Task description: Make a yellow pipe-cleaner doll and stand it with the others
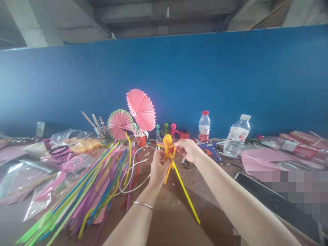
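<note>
My left hand (157,169) grips the body of a small orange pipe-cleaner figure (167,145) with a round fuzzy head, held upright above the table. My right hand (187,149) pinches the figure's arm on its right side. A long yellow pipe cleaner (186,194) runs from the figure down toward me to the table. Orange strands hang below my left hand.
A big pile of colourful pipe cleaners (87,191) lies on the left. Pink paper fans (140,109), three small figures (166,130), two water bottles (204,128), a blue glue gun (211,149), scissors, plastic bags and pink paper (261,159) crowd the brown table (174,218) before a blue wall.
</note>
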### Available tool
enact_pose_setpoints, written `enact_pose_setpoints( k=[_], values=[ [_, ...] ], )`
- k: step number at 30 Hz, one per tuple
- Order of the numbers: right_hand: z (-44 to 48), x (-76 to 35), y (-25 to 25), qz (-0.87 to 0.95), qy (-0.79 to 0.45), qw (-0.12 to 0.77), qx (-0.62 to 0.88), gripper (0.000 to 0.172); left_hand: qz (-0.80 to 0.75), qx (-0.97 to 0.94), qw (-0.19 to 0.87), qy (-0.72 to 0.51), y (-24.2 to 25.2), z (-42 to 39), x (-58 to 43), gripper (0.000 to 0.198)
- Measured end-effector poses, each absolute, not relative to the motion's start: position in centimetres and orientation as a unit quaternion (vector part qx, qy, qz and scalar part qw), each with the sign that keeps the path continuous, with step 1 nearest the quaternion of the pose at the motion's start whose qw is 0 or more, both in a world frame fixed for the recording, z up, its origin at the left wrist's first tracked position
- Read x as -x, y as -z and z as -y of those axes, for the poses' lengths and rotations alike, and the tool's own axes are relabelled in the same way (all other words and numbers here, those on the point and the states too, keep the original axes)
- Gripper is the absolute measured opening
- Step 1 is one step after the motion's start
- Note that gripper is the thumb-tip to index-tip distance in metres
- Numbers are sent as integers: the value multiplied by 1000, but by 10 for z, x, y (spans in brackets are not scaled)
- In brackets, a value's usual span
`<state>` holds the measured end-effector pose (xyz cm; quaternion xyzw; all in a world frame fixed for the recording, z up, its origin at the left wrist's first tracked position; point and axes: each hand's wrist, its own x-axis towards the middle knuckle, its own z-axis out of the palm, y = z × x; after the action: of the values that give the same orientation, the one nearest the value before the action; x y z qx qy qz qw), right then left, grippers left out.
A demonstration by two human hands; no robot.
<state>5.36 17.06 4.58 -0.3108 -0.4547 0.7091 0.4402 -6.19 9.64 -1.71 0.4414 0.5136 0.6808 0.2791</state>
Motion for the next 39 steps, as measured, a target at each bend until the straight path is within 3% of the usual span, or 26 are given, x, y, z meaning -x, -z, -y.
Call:
enact_pose_setpoints(
  k=[6, 12, 16, 20, 26, 32, 39],
  values=[
    [-171, -51, -38, 444, -727, 429, 302, 11, -489, -518, 153, -686, 14, -94, 63, 45],
    [-171, -49, -31, 535, -686, 390, 303, 5, -551, -556, -40, -621, 9, -88, 70, 16],
    [-173, -50, -27, 661, -571, 387, 295, 5, -565, -543, -53, -619, 10, -89, 72, 13],
    [-174, -52, -26, 794, -382, 373, 292, 6, -575, -536, -67, -615, 9, -89, 74, 15],
    [-167, -52, -31, 889, -200, 317, 263, 16, -594, -520, -112, -603, 4, -81, 75, 11],
    [-160, -54, -38, 920, -170, 309, 172, 16, -574, -574, -33, -583, -9, -80, 85, 13],
    [-136, -53, -56, 880, -298, 341, 145, 15, -498, -471, 415, -598, -44, -68, 121, 18]
  ],
)
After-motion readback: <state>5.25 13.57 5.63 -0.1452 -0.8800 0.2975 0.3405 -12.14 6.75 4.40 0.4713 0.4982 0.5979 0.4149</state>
